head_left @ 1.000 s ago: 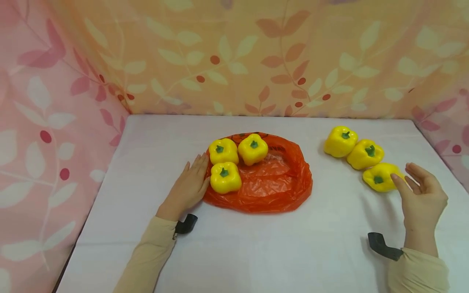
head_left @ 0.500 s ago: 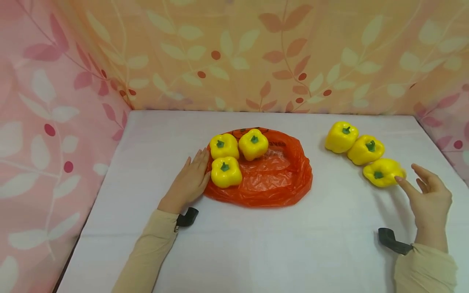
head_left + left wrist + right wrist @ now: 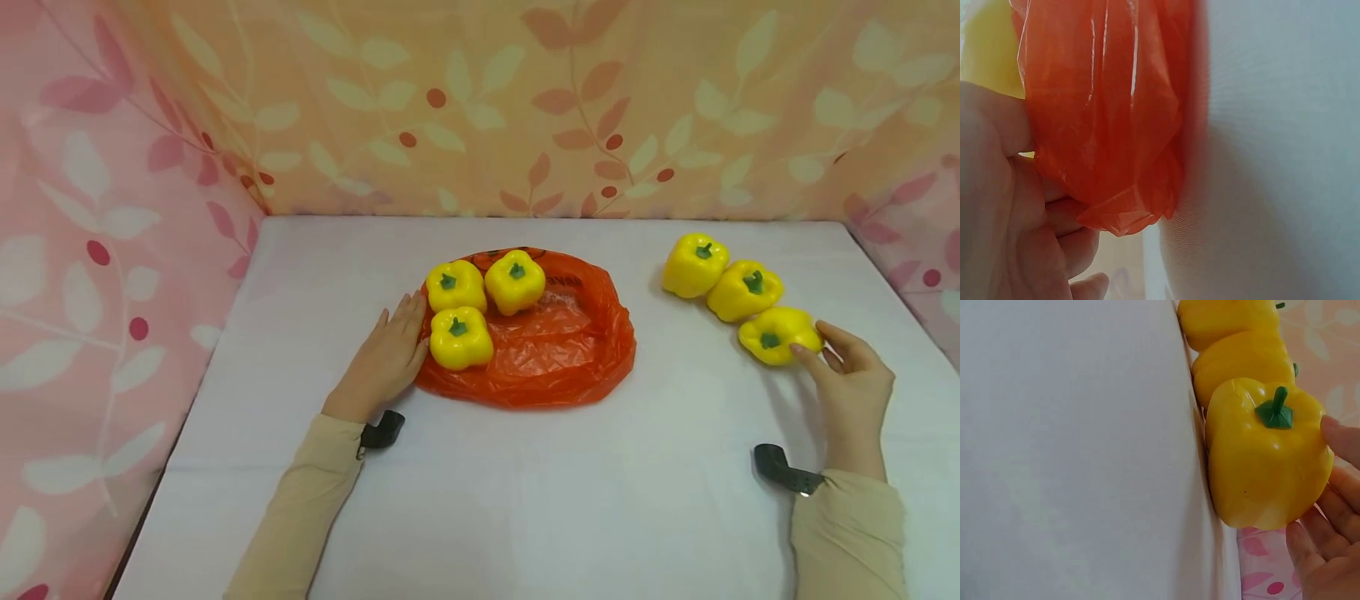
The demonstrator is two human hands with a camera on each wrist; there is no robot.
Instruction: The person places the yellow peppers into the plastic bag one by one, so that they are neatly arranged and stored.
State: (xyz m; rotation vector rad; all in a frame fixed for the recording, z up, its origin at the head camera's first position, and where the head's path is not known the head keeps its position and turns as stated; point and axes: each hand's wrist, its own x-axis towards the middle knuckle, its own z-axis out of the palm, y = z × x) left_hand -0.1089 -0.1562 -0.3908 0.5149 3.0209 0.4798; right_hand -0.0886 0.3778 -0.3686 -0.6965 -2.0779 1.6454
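My left hand [image 3: 378, 358] lies with straight fingers against the left side of a red plastic bag [image 3: 547, 367]. In the left wrist view, its fingers [image 3: 1075, 247] are partly behind the crumpled bag edge [image 3: 1110, 125]. On the bag's left part stand three yellow bell peppers, one at the back [image 3: 515, 282], one at the left [image 3: 456, 287] and one in front [image 3: 461, 338]. At the right, my right hand [image 3: 855, 379] grips the nearest of three more yellow bell peppers [image 3: 776, 333], thumb and fingers on either side of it. That pepper [image 3: 1266, 469] lies on its side.
Beyond the gripped pepper, a second pepper [image 3: 742, 292] and a third [image 3: 694, 265] stand in a slanting row, close together. A white cloth [image 3: 570, 492] covers the table. Floral curtains [image 3: 480, 108] rise behind it and at the sides.
My right hand has moved slightly left and now touches the nearest pepper with thumb and fingers. The left hand has stayed by the bag. The head view has shifted a little.
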